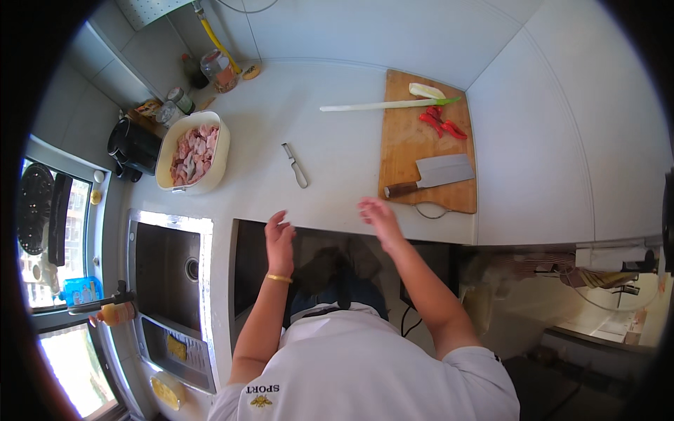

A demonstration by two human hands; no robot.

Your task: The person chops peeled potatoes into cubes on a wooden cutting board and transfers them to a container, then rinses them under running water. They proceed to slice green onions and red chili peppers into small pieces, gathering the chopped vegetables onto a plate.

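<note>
Both of my hands hover at the counter's front edge, fingers slightly curled and apart, holding nothing. My left hand (279, 242), with a yellow bracelet at the wrist, is nearest to a metal peeler (292, 162) lying on the white counter (326, 152). Off the lower left corner of a wooden cutting board (403, 139) is my right hand (380, 217). A cleaver (446, 171) lies flat on that board, its wooden handle towards me. Farther back are red chili peppers (439, 123), a pale vegetable piece (426, 91) and a long scallion (363, 106) overhanging the board's left side.
At left stands a cream tub (224, 158) of raw meat pieces (195, 150), beside a black kettle (134, 142). Several jars, including a clear one (218, 71), line the back left. A sink (163, 263) with a faucet (100, 303) is set into the left counter.
</note>
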